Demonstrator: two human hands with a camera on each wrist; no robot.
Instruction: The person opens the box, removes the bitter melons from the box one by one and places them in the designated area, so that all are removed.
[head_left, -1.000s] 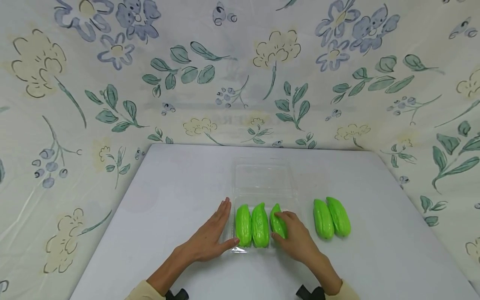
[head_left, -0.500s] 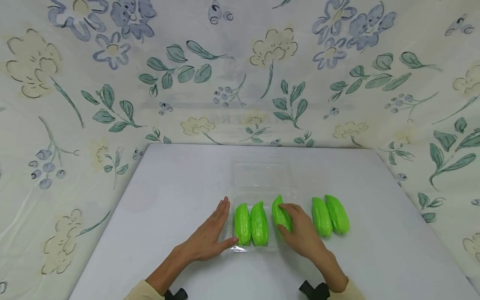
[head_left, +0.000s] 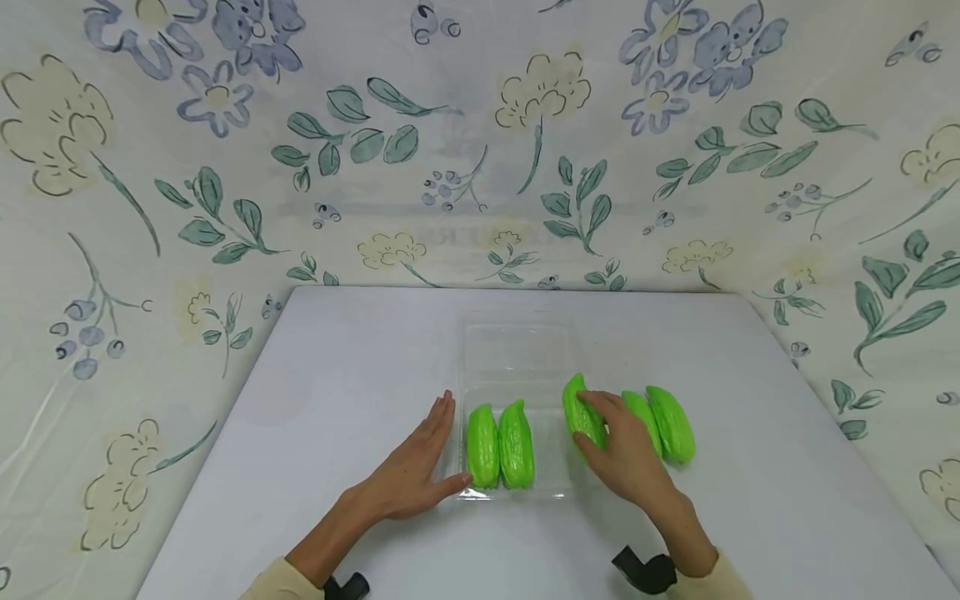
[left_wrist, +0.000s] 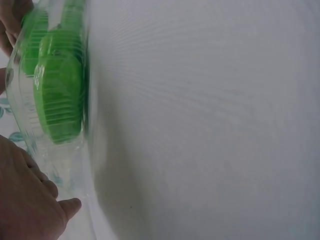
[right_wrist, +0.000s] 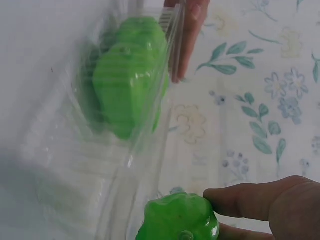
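Fingers (head_left: 609,402) of the right hand (head_left: 633,462), and they've got one: a glossy green ribbed plastic-looking vegetable (head_left: 576,404), pinched against the thumb, pointed tip beyond the fingertips, apparently raised at the box's right edge. I'd call it light and stiff, hard to bruise, but that shine could make it slick; the ridged, thick middle is the place to grip. Over to the left hand (head_left: 401,479): fingers straight, thumb spread wide, laid along the clear clamshell box (head_left: 553,458), which looks thin and flimsy enough to skid or flex. Just right of that thumb, a pair of green vegetables (head_left: 499,446) sits inside the box. Beyond both sets of fingertips, the clear lid (head_left: 517,346) lies back. Trouble spots? The box wall just left of the gripping fingers, and a loose pair (head_left: 671,425) crowding the right knuckles, one half hidden.
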